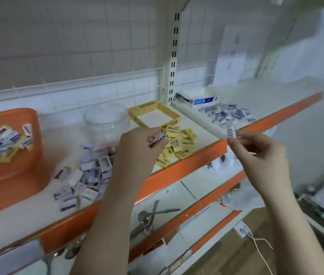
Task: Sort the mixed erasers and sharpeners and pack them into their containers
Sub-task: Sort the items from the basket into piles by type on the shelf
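The white eraser point(231, 132) stands upright, pinched in our right hand point(256, 149) just near of the blue-and-white pile point(227, 114) at far right, while our left hand point(137, 143) pinches another small packet point(157, 138) beside the yellow pile point(177, 143).

On the shelf point(38, 215), a basket point(18, 175) sits far left, a jar point(105, 124) behind a central pile point(85, 175), and a tray point(154, 114) right of the jar.

2 bare forearms entering from the bottom edge, no sleeves in view, no watch, rings or bracelets visible, left hand point(137, 144) and right hand point(256, 153) both ungloved, fingers point(236, 144) slim with short plain nails, slightly blurred
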`<state>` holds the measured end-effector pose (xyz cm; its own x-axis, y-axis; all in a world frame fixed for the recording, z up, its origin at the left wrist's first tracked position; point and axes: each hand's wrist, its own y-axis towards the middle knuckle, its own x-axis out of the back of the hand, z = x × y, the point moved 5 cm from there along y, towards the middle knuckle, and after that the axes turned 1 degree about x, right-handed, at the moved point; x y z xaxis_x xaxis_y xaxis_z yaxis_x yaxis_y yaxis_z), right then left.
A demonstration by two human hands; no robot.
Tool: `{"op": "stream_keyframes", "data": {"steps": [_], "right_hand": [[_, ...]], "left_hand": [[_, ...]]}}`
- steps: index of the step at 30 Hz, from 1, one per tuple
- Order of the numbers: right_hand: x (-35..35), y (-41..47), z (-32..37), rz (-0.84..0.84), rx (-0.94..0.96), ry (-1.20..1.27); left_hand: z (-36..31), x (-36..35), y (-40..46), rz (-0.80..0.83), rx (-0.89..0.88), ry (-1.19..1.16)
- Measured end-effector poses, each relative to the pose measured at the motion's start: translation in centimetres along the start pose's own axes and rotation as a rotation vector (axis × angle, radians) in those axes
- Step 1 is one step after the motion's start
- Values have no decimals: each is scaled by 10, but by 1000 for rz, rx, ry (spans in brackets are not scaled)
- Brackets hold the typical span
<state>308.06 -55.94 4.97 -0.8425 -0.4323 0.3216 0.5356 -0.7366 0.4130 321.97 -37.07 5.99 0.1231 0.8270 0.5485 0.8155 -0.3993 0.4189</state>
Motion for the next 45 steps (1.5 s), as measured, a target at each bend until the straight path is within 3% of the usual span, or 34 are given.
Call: {"op": "stream_keyframes", "data": {"steps": [10, 22, 28, 35, 45], "right_hand": [[48, 149, -87, 76, 95, -313], [15, 250, -175, 148, -233, -597], [16, 248, -182, 165, -240, -519], [40, 224, -158, 58, -200, -348], [53, 185, -145, 37, -205, -296]], "left_hand": [[-46, -92, 35, 28, 33, -5], [-51, -169, 129, 93, -3, -14], [-54, -206, 151, 211, -27, 11], [-63, -247, 149, 439, -100, 82], [-59, -250, 137, 427, -48, 133]]}}
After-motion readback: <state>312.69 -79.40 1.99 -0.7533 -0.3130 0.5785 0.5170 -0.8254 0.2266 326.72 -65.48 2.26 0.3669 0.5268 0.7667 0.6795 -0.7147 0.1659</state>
